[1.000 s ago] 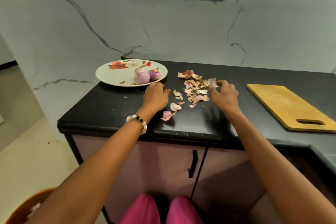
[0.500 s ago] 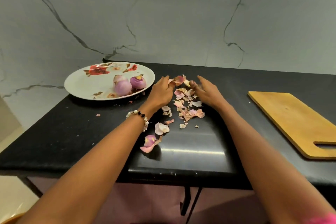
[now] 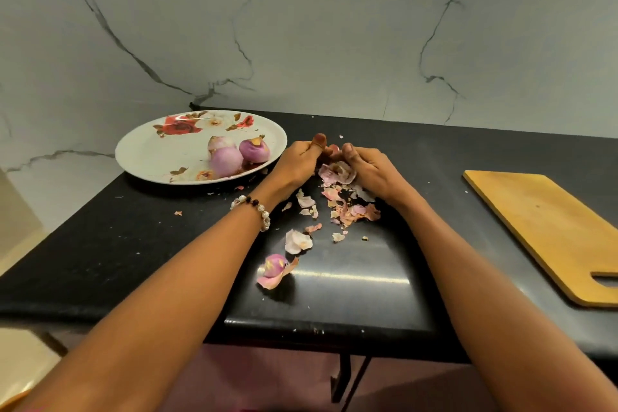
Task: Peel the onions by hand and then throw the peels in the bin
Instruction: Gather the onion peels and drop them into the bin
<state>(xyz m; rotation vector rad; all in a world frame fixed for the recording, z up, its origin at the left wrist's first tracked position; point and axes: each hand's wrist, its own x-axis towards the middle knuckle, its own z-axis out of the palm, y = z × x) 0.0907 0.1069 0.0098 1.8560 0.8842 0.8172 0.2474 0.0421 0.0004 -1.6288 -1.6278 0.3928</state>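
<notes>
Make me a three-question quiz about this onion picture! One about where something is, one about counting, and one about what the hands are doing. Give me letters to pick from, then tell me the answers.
1. Where are the peeled onions?
A. On the wooden board
B. On the flowered plate
C. On the floor

2. How many onions lie there?
A. One
B. Three
C. Six

3. What are the two hands doing?
A. Gathering peels between them
B. Lifting the plate
C. Resting flat on the board

Answers:
1. B: the onions sit on the white flowered plate, left of the hands, while the wooden board at the right is bare.
2. B: three purple bulbs huddle together on it.
3. A: the left hand and right hand curl toward each other around a clump of peels on the black counter.
</notes>
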